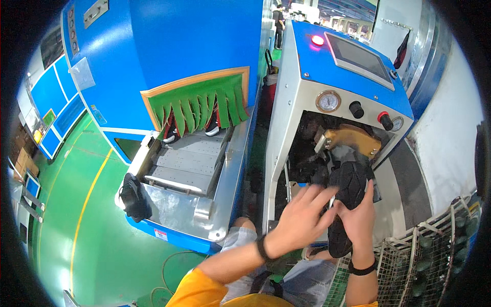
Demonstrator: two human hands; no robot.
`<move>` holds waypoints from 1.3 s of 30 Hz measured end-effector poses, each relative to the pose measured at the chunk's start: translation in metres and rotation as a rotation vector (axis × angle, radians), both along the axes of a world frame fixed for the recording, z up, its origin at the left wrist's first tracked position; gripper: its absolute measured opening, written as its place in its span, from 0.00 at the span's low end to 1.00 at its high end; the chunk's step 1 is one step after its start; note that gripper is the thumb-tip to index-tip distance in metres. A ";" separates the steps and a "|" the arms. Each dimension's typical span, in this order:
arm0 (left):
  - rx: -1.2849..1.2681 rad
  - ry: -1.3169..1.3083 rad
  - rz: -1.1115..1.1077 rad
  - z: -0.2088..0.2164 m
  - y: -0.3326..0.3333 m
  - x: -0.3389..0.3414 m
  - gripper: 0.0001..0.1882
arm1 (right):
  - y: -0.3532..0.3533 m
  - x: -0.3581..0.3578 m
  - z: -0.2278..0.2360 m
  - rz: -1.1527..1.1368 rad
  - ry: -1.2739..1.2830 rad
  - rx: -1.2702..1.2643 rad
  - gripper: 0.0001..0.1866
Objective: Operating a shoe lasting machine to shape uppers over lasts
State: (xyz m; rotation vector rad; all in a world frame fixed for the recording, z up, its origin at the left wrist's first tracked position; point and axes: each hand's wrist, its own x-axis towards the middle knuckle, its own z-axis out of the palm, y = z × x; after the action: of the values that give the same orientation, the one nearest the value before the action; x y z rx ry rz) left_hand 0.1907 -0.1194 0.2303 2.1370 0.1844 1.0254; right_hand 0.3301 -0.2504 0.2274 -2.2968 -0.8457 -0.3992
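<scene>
A black shoe is held at the mouth of a blue and white machine, its black lower part hanging down between my arms. My right hand is wrapped around the shoe's right side, thumb pointing up along it. My left hand comes at the shoe from the left; its bent, slightly blurred fingers and thumb pinch the near edge. A small white piece shows by the left fingertips, too small to name. Just beyond the shoe, inside the machine, is a brass-coloured clamp block.
The machine carries a pressure gauge, knobs and a screen. Left of it, two dark shoes sit on a conveyor under green strip curtains. Another black shoe rests on its corner. A wire rack stands at right.
</scene>
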 end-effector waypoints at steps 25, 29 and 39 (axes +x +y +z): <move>-1.648 0.473 -0.725 -0.096 -0.079 -0.101 0.40 | -0.151 -0.136 -0.058 0.526 -0.049 -0.308 0.48; -1.411 0.663 -0.589 -0.116 -0.078 -0.112 0.34 | -0.147 -0.107 -0.058 0.668 0.535 0.052 0.39; -0.807 0.668 -0.233 -0.095 -0.022 -0.128 0.29 | 0.006 -0.035 -0.014 0.408 1.515 0.876 0.30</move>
State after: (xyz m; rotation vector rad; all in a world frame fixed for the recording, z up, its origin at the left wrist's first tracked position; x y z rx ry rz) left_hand 0.0624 -0.1410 0.1351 1.6021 0.5460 0.0218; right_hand 0.2955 -0.2441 0.2136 -1.0058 -0.1824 0.9039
